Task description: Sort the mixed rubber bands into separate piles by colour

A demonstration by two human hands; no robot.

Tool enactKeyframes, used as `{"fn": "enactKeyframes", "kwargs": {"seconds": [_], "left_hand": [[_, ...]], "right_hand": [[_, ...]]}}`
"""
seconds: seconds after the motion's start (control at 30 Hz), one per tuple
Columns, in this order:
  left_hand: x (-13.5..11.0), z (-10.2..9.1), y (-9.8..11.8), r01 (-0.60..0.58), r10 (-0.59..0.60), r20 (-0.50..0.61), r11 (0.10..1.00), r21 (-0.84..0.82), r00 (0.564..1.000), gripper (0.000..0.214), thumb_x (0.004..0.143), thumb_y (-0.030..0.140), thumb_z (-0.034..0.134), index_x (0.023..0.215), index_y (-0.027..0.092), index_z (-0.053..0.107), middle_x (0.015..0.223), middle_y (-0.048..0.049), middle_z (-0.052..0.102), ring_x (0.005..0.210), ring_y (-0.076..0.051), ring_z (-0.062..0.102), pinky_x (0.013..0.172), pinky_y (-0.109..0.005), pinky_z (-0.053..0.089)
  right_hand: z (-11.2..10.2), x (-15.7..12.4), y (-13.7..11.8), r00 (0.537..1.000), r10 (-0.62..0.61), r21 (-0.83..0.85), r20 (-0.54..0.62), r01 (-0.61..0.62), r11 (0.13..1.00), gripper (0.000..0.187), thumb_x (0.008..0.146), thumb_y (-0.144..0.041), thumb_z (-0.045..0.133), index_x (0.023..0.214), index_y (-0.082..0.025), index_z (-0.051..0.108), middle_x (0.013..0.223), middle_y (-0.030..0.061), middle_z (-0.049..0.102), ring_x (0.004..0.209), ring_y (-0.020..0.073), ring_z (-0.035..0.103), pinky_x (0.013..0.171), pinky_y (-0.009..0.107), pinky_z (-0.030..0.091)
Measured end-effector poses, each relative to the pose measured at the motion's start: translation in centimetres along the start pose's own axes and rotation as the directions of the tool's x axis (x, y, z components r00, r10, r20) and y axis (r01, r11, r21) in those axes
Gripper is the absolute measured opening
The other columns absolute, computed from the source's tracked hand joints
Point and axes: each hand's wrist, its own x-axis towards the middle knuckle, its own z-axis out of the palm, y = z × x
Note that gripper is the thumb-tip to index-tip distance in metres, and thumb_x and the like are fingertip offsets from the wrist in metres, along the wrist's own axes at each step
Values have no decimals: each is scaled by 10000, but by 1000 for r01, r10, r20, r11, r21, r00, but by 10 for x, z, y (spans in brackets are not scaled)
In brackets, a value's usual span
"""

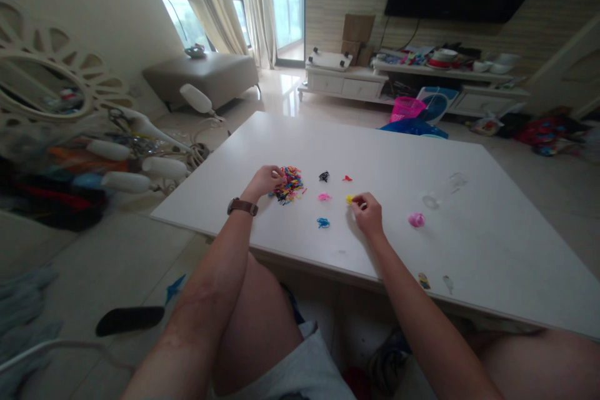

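Note:
A mixed pile of small coloured rubber bands (290, 186) lies on the white table (394, 169). My left hand (265, 181), with a brown-strapped watch on its wrist, reaches into the pile's left side; its thumb and finger are closed, and what is between them is too small to make out. My right hand (368, 211) pinches at yellow rubber bands (349, 199), which show at its fingertips. Between and beyond the hands sit small sorted heaps: black bands (324, 176), pink bands (324, 197), blue bands (323, 223) and red bands (347, 179).
Right of my right hand are a pink object (416, 220) and a clear plastic container (455, 184) with a round clear piece (430, 202) beside it. A small yellow figure sticker (424, 280) is near the front edge. A white-armed lamp (164, 167) stands left of the table.

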Motion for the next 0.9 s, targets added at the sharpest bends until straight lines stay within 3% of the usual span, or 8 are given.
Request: {"fn": "enactKeyframes", "kwargs": {"seconds": [0.17,0.4,0.53,0.77,0.9], "left_hand": [[-2,-1,3,-34,34,11,998,48,999,205,728,293,766,829,122,716,726,-65,739,652,-169,674,537,-211,473],[2,-1,-2,-4,5,-22,998,59,1000,268,770,225,722,1015,118,738,710,-55,726,637,-166,679,557,-225,493],[5,1,-5,20,-18,-55,999,30,998,171,758,239,744,880,124,712,746,-75,729,657,-167,685,565,-229,498],[5,0,-4,-79,120,-124,953,293,985,93,679,212,764,738,140,768,745,-66,746,678,-170,645,599,-243,466],[9,4,-8,-71,103,-91,950,305,991,104,647,225,771,718,151,788,698,-56,741,638,-168,630,586,-250,463]], "right_hand": [[0,0,0,1000,-8,-8,2,8,1000,83,760,-244,549,745,-199,617,770,11,626,675,161,570,639,299,444],[0,0,1,1000,-5,3,3,5,1000,85,764,-249,560,754,-198,628,774,12,633,677,163,574,643,302,445],[1,0,1,1000,4,7,4,-4,1000,89,761,-249,560,757,-196,633,774,13,634,677,164,576,644,301,446],[1,0,1,1000,5,2,9,-5,1000,90,762,-258,559,751,-200,628,775,17,636,677,168,575,641,305,447],[1,1,2,1000,0,-2,12,0,1000,87,757,-257,561,749,-200,626,774,17,635,678,169,577,651,310,453]]}}
